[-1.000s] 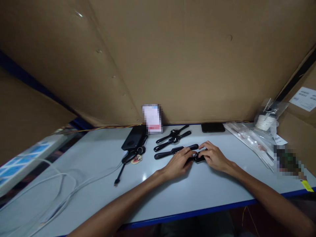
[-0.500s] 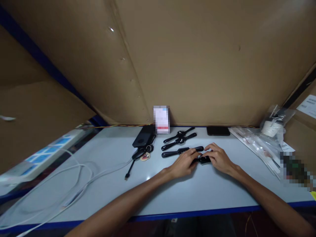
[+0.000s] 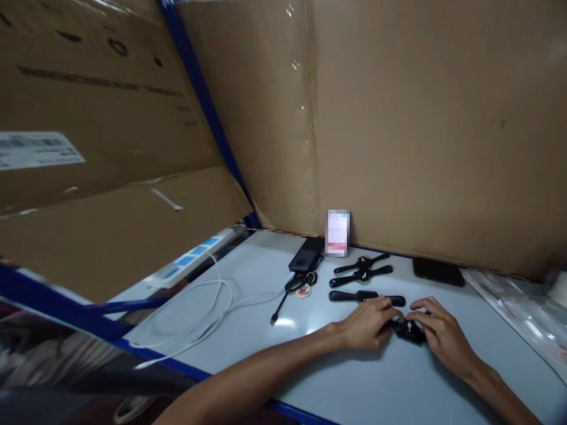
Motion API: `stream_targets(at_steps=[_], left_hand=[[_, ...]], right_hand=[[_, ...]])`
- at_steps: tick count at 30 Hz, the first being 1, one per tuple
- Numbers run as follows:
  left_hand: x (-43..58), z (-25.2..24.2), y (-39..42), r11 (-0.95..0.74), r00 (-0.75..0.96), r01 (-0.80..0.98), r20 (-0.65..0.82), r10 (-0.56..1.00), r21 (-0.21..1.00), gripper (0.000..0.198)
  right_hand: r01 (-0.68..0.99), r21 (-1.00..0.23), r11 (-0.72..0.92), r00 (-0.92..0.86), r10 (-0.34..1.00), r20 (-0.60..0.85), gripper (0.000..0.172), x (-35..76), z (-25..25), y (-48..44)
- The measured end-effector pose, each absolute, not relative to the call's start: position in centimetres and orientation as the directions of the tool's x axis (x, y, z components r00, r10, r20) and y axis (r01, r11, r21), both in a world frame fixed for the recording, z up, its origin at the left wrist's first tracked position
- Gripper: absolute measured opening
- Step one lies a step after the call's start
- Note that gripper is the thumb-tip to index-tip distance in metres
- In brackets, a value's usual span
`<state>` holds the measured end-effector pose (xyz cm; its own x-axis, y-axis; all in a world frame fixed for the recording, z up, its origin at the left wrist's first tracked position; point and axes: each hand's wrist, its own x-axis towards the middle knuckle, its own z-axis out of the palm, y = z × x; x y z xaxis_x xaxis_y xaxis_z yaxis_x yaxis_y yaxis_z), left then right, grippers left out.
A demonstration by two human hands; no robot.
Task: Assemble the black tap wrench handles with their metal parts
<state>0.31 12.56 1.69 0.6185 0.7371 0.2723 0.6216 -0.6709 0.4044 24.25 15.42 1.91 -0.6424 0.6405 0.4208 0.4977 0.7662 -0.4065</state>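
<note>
My left hand [image 3: 368, 323] and my right hand [image 3: 438, 332] rest on the pale table [image 3: 248, 295], fingers curled onto a small black watch body [image 3: 408, 329] lying between them. Both hands grip it; the part under the fingers is hidden. Just beyond the left hand lies a black watch with straps [image 3: 363, 296], and two more black watches [image 3: 363, 270] lie behind it in a row.
A black power bank [image 3: 306, 255] with a cable and key fob, a small white card [image 3: 338, 232] and a dark phone [image 3: 437, 271] sit by the cardboard wall [image 3: 420, 118]. White cables [image 3: 199, 313] and a power strip [image 3: 191, 261] lie left. Plastic bags [image 3: 522, 313] lie right.
The view has swung left and up, so the hands and watches now sit lower right. Both hands stay on the small black watch body.
</note>
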Motion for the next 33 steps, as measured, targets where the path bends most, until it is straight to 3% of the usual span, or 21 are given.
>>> stream_targets(at_steps=[4,12,14,19,26,31,33], left_hand=[[0.4,1.8,12.4,-0.659,0.617,0.635,0.249,0.747,0.403,0.041],[0.4,2.3,12.1,-0.643,0.612,0.646,0.225,0.759,0.411,0.043],[0.4,2.4,12.1,-0.644,0.614,0.653,0.218,0.758,0.399,0.041],[0.4,2.5,12.0,-0.658,0.633,0.657,0.205,0.747,0.368,0.040],[0.5,2.7,11.7,-0.650,0.628,0.674,0.192,0.754,0.350,0.042],[0.5,2.9,11.6,-0.656,0.640,0.675,0.175,0.749,0.338,0.043],[0.5,2.8,11.6,-0.659,0.643,0.675,0.175,0.746,0.332,0.044]], right_hand=[[0.583,-0.428,0.691,-0.557,0.723,0.409,0.010,23.8,2.1,15.0],[0.614,-0.382,0.690,-0.580,0.723,0.374,0.005,23.6,2.1,14.3],[0.618,-0.374,0.692,-0.587,0.722,0.365,0.007,23.7,2.1,14.2],[0.545,-0.396,0.739,-0.650,0.671,0.358,0.034,23.8,2.2,13.8],[0.634,-0.373,0.677,-0.525,0.732,0.434,0.007,23.6,1.9,13.9],[0.570,-0.347,0.745,-0.600,0.666,0.444,0.028,23.8,2.0,14.2],[0.583,-0.332,0.742,-0.590,0.667,0.455,0.026,23.6,2.3,14.0]])
